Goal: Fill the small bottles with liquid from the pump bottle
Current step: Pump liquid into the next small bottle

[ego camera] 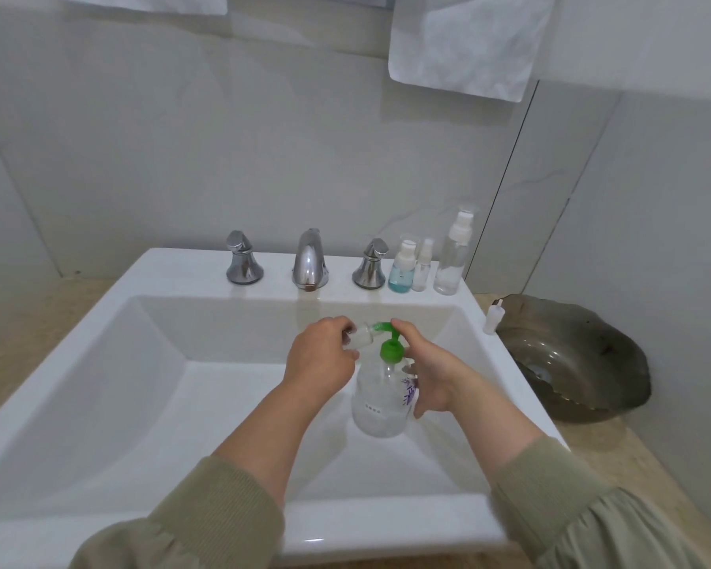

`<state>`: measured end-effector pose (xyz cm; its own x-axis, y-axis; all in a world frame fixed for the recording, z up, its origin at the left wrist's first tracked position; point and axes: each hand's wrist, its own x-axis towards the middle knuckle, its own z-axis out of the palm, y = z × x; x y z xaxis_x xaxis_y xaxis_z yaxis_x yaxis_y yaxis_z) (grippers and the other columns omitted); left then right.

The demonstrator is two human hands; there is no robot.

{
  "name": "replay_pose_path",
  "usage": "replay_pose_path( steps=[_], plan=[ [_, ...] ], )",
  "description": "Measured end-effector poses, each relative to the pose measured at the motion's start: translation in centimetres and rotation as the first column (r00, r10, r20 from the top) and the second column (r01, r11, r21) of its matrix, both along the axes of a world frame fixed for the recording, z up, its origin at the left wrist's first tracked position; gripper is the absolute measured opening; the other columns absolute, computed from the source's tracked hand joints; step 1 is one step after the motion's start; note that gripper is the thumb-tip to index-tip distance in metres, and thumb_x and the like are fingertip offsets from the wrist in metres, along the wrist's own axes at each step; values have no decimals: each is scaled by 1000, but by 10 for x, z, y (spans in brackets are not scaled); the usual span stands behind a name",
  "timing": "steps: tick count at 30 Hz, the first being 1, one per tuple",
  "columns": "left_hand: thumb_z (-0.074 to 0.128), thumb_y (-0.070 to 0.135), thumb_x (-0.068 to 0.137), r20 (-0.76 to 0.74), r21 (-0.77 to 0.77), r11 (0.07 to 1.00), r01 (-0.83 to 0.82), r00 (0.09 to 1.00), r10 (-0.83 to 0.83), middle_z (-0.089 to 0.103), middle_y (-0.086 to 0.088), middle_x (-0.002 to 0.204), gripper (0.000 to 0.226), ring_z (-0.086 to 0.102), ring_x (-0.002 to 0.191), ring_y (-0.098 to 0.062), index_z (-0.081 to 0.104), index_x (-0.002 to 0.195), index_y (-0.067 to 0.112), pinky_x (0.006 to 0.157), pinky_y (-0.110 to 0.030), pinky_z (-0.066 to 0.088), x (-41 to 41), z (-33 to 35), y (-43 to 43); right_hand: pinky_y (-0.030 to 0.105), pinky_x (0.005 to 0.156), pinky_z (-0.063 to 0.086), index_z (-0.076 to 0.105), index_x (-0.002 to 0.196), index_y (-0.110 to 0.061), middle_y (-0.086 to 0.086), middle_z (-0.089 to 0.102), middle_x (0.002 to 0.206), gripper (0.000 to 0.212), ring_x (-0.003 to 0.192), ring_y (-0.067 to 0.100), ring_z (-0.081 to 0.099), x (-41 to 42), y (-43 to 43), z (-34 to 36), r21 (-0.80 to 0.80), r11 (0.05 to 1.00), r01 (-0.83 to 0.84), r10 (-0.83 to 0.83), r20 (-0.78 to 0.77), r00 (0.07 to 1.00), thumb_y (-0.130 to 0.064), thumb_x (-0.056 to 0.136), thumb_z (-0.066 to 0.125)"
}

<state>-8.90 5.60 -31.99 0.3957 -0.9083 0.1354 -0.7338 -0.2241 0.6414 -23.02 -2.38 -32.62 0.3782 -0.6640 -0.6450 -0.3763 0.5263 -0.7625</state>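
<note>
Over the white sink basin (140,388) my right hand (427,371) grips a clear pump bottle (380,398) with a green pump head; one finger rests on top of the pump. My left hand (323,357) holds a small clear bottle (362,336) tilted, its mouth against the green spout. Three small spray bottles stand on the back ledge at the right: one with blue liquid (401,269), a tiny clear one (421,266) and a taller clear one (452,256). A small white spray cap (492,318) stands on the sink's right rim.
A chrome faucet (309,260) and two chrome handles (243,258) (370,264) line the back ledge. A dark grey scalloped dish (579,363) sits on the beige counter to the right. White towels (464,43) hang on the wall above.
</note>
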Motion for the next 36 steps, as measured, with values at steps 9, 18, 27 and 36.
replay_pose_path(
  steps=[9, 18, 27, 36],
  plan=[
    [61, 8, 82, 31, 27, 1000, 16, 999, -17, 63, 1, 107, 32, 59, 100, -20, 60, 113, 18, 80, -25, 45, 0, -4, 2, 56, 88, 41, 53, 113, -15, 9, 50, 115, 55, 107, 28, 48, 4, -3, -1, -85, 996, 38, -45, -81, 996, -59, 81, 57],
    [65, 26, 85, -1, 48, 998, 30, 1000, -30, 63, 0, 108, 35, 59, 99, -18, 60, 119, 17, 86, -27, 45, -1, -2, 3, 58, 101, 34, 51, 124, -13, 8, 52, 121, 65, 118, 31, 46, 6, -4, -5, -142, 989, 48, -65, -112, 992, -60, 79, 56],
    [65, 26, 86, -23, 18, 1000, -2, 1000, 2, 62, 2, 102, 30, 58, 95, -18, 61, 114, 16, 83, -27, 45, 0, 1, 4, 59, 111, 11, 33, 145, -15, 6, 28, 152, 94, 142, 31, 20, 8, -5, -1, -61, 998, 1, -5, -59, 998, -77, 75, 45],
    [65, 31, 85, -13, 12, 1000, 3, 1000, -3, 63, 3, 104, 31, 58, 98, -16, 62, 115, 22, 82, -28, 46, 1, 1, 5, 56, 104, 28, 49, 130, -14, 8, 51, 131, 72, 126, 29, 43, 7, -7, 1, -183, 983, -17, -14, -166, 986, -66, 81, 48]
  ],
)
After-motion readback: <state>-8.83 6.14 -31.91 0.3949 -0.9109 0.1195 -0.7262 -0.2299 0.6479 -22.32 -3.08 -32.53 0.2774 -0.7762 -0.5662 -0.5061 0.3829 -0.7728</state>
